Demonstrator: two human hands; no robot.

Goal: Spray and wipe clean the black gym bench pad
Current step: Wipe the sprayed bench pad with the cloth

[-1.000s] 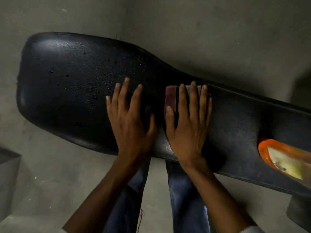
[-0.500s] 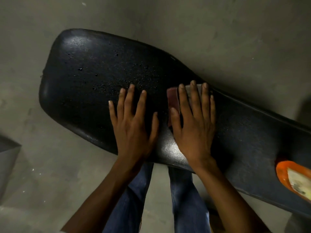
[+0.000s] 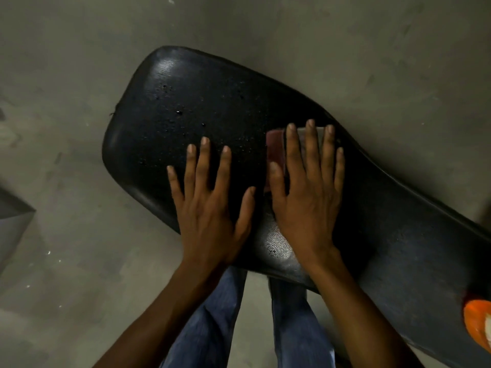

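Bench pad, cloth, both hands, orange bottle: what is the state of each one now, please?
Bench pad: droplets on its wide end.
Cloth: flat on the pad, under the right hand.
Right hand: open, pressing the cloth.
Left hand: open, flat on the pad.
Orange bottle: on the pad, mostly out of view.

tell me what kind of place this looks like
Probably a gym, or a bare workout room. A long black padded bench pad fills the view, the floor is plain grey concrete, and the right hand presses a cloth flat on the wet pad.
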